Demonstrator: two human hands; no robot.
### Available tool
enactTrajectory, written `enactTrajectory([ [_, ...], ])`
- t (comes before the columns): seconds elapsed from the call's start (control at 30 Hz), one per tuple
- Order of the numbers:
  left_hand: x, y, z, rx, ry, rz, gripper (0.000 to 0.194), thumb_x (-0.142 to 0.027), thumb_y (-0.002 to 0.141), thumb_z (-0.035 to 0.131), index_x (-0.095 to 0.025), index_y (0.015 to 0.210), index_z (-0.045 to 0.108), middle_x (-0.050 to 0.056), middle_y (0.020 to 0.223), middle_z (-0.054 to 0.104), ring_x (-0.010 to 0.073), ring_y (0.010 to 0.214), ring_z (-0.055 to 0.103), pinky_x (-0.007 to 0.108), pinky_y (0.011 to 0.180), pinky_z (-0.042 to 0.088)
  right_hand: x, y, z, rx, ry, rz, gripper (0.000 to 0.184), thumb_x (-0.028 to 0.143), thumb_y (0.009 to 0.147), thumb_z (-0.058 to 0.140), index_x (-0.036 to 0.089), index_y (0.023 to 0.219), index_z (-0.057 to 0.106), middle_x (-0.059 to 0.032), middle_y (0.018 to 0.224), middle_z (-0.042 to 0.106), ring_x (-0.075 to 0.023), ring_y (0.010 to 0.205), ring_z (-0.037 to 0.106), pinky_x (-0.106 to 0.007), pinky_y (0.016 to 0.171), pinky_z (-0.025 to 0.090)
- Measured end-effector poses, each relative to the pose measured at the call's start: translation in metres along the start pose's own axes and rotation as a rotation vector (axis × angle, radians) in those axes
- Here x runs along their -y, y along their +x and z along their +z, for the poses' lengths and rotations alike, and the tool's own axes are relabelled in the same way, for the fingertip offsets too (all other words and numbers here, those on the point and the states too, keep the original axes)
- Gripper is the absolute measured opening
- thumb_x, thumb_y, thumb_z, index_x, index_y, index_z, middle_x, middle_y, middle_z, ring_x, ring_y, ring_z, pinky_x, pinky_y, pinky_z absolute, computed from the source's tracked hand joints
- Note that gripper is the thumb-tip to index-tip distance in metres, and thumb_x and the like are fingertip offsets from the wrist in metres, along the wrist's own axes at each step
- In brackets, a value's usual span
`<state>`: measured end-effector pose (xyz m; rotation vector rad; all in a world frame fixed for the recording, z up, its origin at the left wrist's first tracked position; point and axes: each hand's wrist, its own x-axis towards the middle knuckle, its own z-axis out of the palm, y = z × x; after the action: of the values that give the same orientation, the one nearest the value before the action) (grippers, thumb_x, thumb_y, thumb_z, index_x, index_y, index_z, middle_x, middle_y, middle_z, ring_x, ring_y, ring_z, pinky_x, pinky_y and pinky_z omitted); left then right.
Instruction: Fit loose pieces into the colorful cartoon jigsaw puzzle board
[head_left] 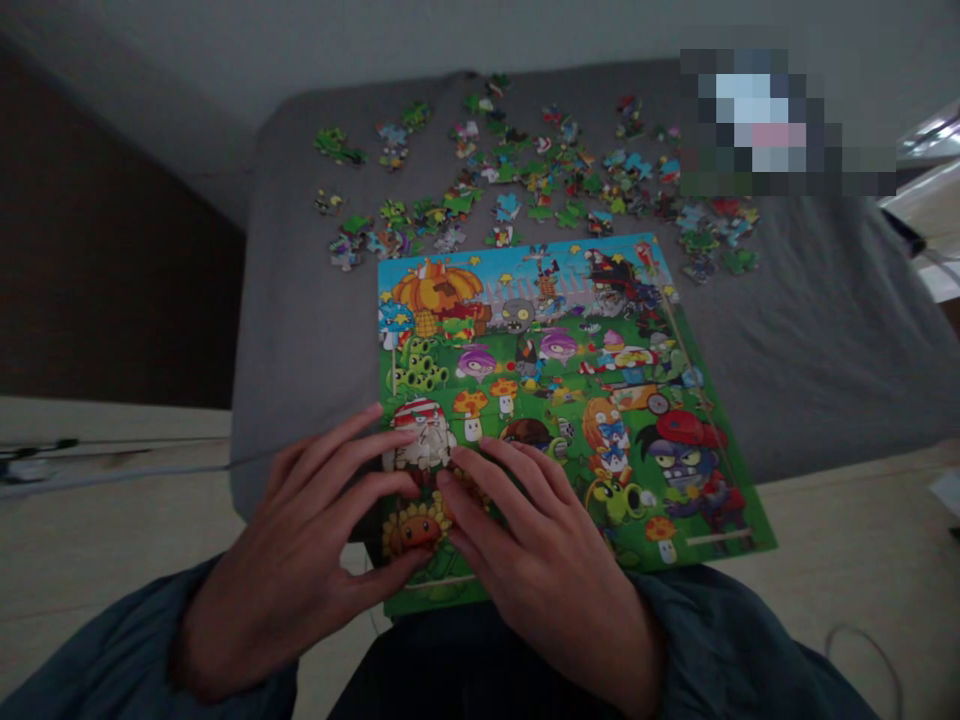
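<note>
A nearly square jigsaw puzzle (585,380) with a bright cartoon picture of plants and zombies lies assembled on a grey padded surface. Both hands rest on its lower left part, with sleeves of a dark blue top at the wrists. My left hand (292,540) has its spread fingertips on the picture near a white-bearded figure. My right hand (540,570) lies just beside it, its fingertips almost meeting those of my left hand. Neither hand visibly holds a piece. Loose puzzle pieces (525,170) lie scattered in a wide heap beyond the puzzle.
The grey padded surface (825,340) extends beyond the puzzle on both sides. Below it is a beige floor (847,520) with a thin cable (862,650). A dark brown panel (112,240) stands at the left. A pixelated patch (750,120) hides the top right.
</note>
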<state>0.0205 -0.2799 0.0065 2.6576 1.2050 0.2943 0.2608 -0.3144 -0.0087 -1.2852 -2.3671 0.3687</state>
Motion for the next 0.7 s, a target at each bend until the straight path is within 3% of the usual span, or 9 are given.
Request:
enactTrajectory([
  [0.4,0.0045,-0.0008,-0.0011,-0.009,-0.010,0.013,0.033,-0.045,0.094,0.068,-0.028,0.121,0.061,0.008,0.140,0.066,0.0306,0.140,0.054,0.047,0.107,0.045,0.0035,-0.0016,-0.0012,0.078,-0.077,-0.027,0.040,0.026,0.108,0.054,0.015,0.146,0.059,-0.0066,0.154,0.058,-0.0275,0.143,0.047,-0.045,0.122,0.037],
  [0.7,0.0095,-0.0090,0.0021,-0.026,-0.031,0.107,0.024,-0.037,0.099,0.065,-0.029,0.121,0.068,0.004,0.145,0.064,0.0274,0.146,0.049,0.043,0.112,0.045,0.0054,-0.0033,-0.0028,0.065,-0.163,-0.014,0.043,0.034,0.109,0.050,0.017,0.147,0.058,-0.0035,0.157,0.057,-0.0297,0.147,0.043,-0.053,0.128,0.023],
])
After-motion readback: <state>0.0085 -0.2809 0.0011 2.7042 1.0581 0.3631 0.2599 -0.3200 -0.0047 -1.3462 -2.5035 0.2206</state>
